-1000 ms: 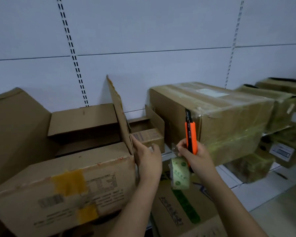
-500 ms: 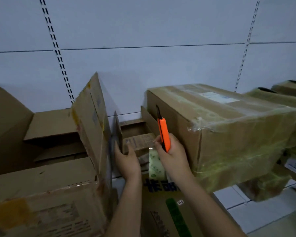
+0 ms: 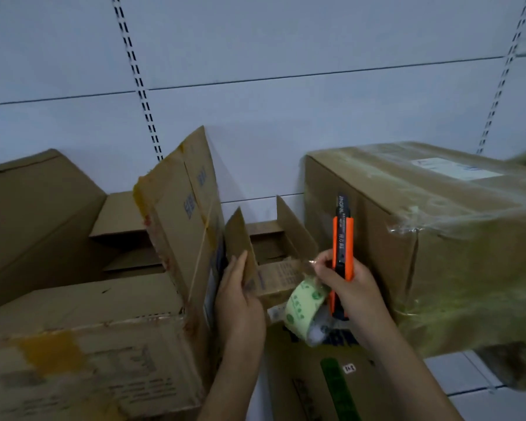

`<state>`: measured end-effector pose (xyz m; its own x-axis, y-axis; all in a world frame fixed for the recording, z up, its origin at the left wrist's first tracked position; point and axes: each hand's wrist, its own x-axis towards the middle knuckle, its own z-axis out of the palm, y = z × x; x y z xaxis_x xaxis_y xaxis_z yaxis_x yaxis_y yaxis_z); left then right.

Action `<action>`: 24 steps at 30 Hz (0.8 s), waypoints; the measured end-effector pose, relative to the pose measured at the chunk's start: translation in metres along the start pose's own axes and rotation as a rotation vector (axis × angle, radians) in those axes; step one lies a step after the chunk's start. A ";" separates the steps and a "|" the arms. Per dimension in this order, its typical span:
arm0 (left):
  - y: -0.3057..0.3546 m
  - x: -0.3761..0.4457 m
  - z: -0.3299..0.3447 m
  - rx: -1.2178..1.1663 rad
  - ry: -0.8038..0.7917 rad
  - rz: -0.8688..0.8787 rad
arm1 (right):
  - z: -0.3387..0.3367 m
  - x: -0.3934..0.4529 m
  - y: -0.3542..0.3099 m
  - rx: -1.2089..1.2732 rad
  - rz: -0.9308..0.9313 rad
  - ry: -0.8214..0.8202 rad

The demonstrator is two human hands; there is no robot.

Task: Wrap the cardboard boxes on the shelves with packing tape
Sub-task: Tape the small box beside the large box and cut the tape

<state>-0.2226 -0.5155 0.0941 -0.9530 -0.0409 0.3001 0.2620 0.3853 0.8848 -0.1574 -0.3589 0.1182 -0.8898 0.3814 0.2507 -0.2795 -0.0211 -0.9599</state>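
Note:
A worn cardboard box (image 3: 82, 338) fills the lower left, its long flap (image 3: 179, 214) standing upright. My left hand (image 3: 240, 296) holds a smaller side flap (image 3: 240, 247) of that box, thumb in front. My right hand (image 3: 349, 284) grips an orange and black utility knife (image 3: 342, 247) upright, and its fingertips pinch the loose end of the tape. The pale green tape roll (image 3: 304, 308) hangs below those fingers. A small open box (image 3: 281, 268) sits behind the hands.
A large box wrapped in clear tape (image 3: 438, 238) stands at the right on the white shelf (image 3: 456, 378). More brown boxes (image 3: 40, 217) lean at the back left. A printed carton (image 3: 322, 381) lies below my hands. The white slotted back panel (image 3: 255, 56) rises behind.
The tape roll has swung out from edge-on to show its side and hangs lower. My right fingertips now pinch the tape's end. My left hand stays on the side flap.

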 end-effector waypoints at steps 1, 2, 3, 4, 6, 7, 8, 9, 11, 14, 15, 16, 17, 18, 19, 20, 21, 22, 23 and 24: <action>0.000 -0.002 -0.004 0.044 -0.059 0.000 | -0.001 -0.003 0.002 0.061 0.025 -0.012; 0.002 -0.002 -0.009 0.092 -0.121 0.009 | -0.003 -0.006 0.003 0.108 0.038 -0.019; 0.004 -0.001 -0.014 0.147 -0.183 0.023 | -0.004 -0.008 0.003 0.135 0.044 -0.029; 0.006 0.002 -0.018 0.214 -0.249 0.038 | -0.004 -0.009 0.001 0.143 0.044 -0.044; 0.011 0.007 -0.027 0.369 -0.406 0.071 | -0.005 -0.011 -0.002 0.119 0.032 -0.076; 0.013 0.007 -0.030 0.435 -0.478 0.085 | -0.005 -0.012 -0.004 0.090 0.018 -0.090; 0.015 0.007 -0.033 0.485 -0.536 0.093 | -0.005 -0.013 -0.006 0.051 -0.001 -0.099; 0.017 0.006 -0.034 0.519 -0.584 0.098 | -0.006 -0.015 -0.007 0.010 -0.020 -0.105; 0.019 0.004 -0.037 0.536 -0.689 0.071 | -0.009 -0.018 -0.005 -0.085 -0.057 -0.142; 0.031 0.001 -0.043 0.537 -0.878 -0.025 | -0.013 -0.027 -0.008 -0.177 -0.088 -0.238; 0.037 0.000 -0.045 0.513 -0.873 -0.073 | -0.013 -0.029 -0.009 -0.169 -0.089 -0.246; 0.041 0.001 -0.044 0.442 -0.824 -0.120 | -0.013 -0.029 -0.009 -0.144 -0.083 -0.245; 0.045 0.003 -0.042 0.349 -0.744 -0.177 | -0.012 -0.029 -0.007 -0.112 -0.060 -0.239; 0.047 0.007 -0.039 0.270 -0.659 -0.241 | -0.010 -0.029 -0.005 -0.075 -0.026 -0.236; 0.047 0.013 -0.031 0.238 -0.572 -0.268 | -0.007 -0.029 -0.002 -0.042 0.017 -0.236; 0.046 0.020 -0.022 0.250 -0.504 -0.283 | -0.004 -0.028 0.000 -0.020 0.059 -0.240; 0.044 0.024 -0.013 0.302 -0.464 -0.271 | -0.001 -0.028 0.003 -0.008 0.095 -0.244; 0.040 0.026 -0.006 0.356 -0.430 -0.250 | 0.002 -0.028 0.005 0.004 0.124 -0.243; 0.036 0.027 0.000 0.396 -0.378 -0.229 | 0.003 -0.028 0.007 0.020 0.146 -0.236; 0.031 0.027 0.003 0.399 -0.322 -0.227 | 0.002 -0.028 0.009 0.034 0.162 -0.226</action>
<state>-0.2408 -0.5014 0.1286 -0.9935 0.0957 -0.0620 0.0263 0.7214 0.6920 -0.1357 -0.3720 0.1034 -0.9806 0.1551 0.1194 -0.1356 -0.0978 -0.9859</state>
